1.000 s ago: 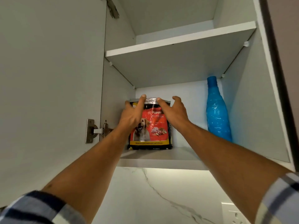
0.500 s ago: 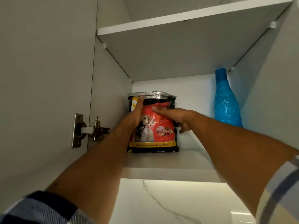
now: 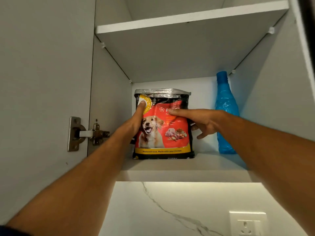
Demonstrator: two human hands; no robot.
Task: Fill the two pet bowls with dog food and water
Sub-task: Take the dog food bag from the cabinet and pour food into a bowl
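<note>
A red and black dog food bag (image 3: 167, 133) with a dog picture stands upright on the lower shelf (image 3: 184, 174) of an open wall cabinet. My left hand (image 3: 134, 120) grips its left side, thumb on the front near the top corner. My right hand (image 3: 199, 120) holds the right side, thumb across the red front, fingers curled behind the edge. A blue plastic water bottle (image 3: 225, 114) stands upright at the shelf's right, apart from the bag. No pet bowls are in view.
The cabinet door (image 3: 42, 99) stands open at the left, with a metal hinge (image 3: 85, 133). An upper shelf (image 3: 187, 19) spans the cabinet above. Below is a white marble wall (image 3: 170, 210) with a power socket (image 3: 247, 223) at the lower right.
Both hands slid from the bag's top down onto its sides and closed on it. The view tilted and drew nearer to the shelf. The bag still stands on the shelf.
</note>
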